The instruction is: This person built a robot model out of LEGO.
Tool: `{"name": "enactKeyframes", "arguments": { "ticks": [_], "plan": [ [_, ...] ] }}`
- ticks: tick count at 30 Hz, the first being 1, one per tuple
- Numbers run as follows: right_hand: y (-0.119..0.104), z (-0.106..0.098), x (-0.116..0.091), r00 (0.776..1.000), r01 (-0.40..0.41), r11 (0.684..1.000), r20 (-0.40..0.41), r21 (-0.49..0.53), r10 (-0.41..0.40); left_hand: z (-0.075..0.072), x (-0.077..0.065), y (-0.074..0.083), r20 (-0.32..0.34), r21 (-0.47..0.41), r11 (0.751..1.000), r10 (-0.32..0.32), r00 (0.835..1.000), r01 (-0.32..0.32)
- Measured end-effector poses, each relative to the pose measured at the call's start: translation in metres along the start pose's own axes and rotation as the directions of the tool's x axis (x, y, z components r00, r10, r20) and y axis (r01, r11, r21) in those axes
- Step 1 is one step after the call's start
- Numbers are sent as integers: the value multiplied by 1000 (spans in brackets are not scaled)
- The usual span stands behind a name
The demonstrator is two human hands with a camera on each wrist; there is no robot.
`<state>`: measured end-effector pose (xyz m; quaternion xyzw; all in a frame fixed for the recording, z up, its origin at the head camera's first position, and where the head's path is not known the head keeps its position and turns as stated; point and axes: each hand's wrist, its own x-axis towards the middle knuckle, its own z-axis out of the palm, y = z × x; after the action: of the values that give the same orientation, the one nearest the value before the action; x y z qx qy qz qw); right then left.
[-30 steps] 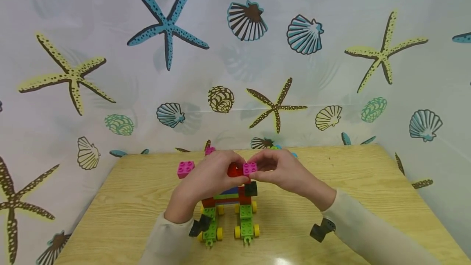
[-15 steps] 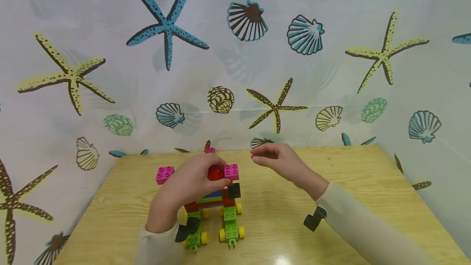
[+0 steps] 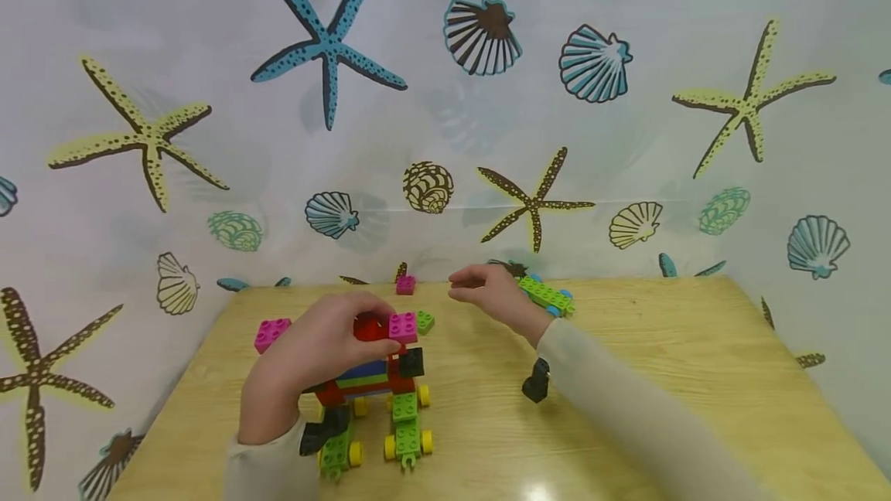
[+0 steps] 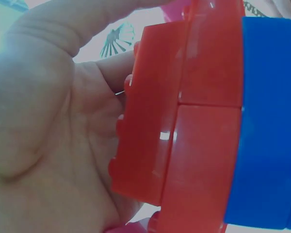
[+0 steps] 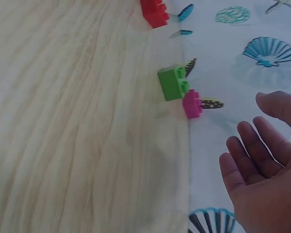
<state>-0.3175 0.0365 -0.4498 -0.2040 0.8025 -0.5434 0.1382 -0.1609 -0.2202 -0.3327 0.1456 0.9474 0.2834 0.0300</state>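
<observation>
My left hand (image 3: 306, 350) grips the top of a toy-brick build, its fingers around the red bricks (image 4: 150, 116). Blue bricks (image 4: 266, 121) join these in the left wrist view. A pink brick (image 3: 402, 326) sits at the build's right end, near the left fingertips, and another pink brick (image 3: 271, 334) shows left of the hand. Below are green wheeled bases (image 3: 407, 439) with yellow wheels. My right hand (image 3: 497, 296) reaches toward the table's back, holding nothing, fingers relaxed. In the right wrist view it is apart from a small pink brick (image 5: 192, 104) and a green brick (image 5: 173, 83).
Behind the right forearm stands a green wheeled base (image 3: 546, 294) with blue wheels. A loose red brick (image 5: 154, 12) lies farther along the table's back edge. A patterned curtain (image 3: 445, 99) rises directly behind the wooden table (image 3: 626, 377).
My right hand has let go of the pink brick on the build and moved away toward the back. The left hand has shifted the build leftward, still gripping it.
</observation>
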Motion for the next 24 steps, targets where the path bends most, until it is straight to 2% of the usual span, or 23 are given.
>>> {"name": "enactKeyframes", "arguments": {
  "ticks": [5, 10, 16, 24],
  "plan": [
    [4, 26, 34, 1000, 17, 999, -1, -40, -17, -6, -2, -8, -19, 1, 999, -42, 999, 42],
    [2, 47, 60, 998, 56, 991, -15, -120, -58, -9, -4, -12, -38, 2, 997, -74, 997, 74],
    [7, 64, 81, 998, 53, 977, 44, -205, -45, -10, -8, -12, -16, 8, 993, -117, 993, 117],
    [6, 73, 104, 1000, 28, 974, -6, -224, -30, -12, -6, -13, -27, -8, 996, -88, 996, 88]
  ]
}}
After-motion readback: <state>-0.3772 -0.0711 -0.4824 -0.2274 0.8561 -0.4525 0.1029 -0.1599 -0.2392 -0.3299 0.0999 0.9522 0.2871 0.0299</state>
